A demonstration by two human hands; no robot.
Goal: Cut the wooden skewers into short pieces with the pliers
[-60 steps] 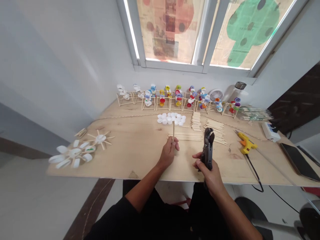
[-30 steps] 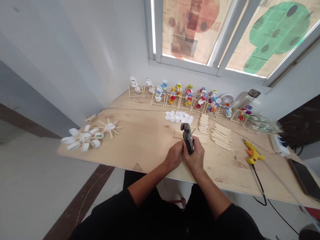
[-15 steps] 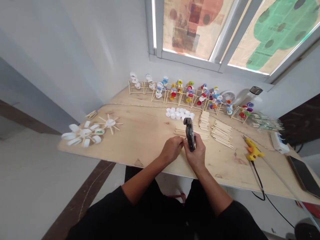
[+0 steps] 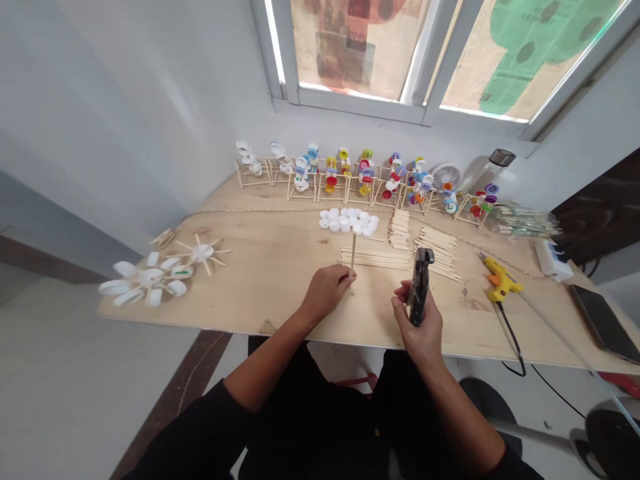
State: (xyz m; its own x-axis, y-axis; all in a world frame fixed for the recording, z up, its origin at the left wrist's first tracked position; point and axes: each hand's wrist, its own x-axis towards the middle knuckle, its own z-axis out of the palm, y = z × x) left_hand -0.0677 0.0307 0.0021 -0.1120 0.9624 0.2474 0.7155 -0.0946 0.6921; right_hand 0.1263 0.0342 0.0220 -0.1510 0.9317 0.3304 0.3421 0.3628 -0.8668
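My left hand [image 4: 325, 290] is closed on a thin wooden stick [image 4: 353, 253] that stands upright above the plywood table [image 4: 280, 293]. To its right, my right hand [image 4: 419, 327] grips a black cutting tool [image 4: 420, 292], jaws pointing up. The hands are a short way apart. Just beyond them lie a row of flat sticks [image 4: 373, 259], two further stick piles [image 4: 439, 250] and a cluster of white bottle caps [image 4: 349, 221].
A row of stick frames with coloured caps [image 4: 360, 177] lines the back under the window. White cap wheels [image 4: 150, 279] lie at the left edge. A yellow glue gun [image 4: 500, 283] with cord, a power strip [image 4: 553, 260] and a phone [image 4: 603, 323] are at the right.
My hands were together with the tool at the stick; they have now drawn apart, left hand holding the stick upright, right hand moved right with the tool.
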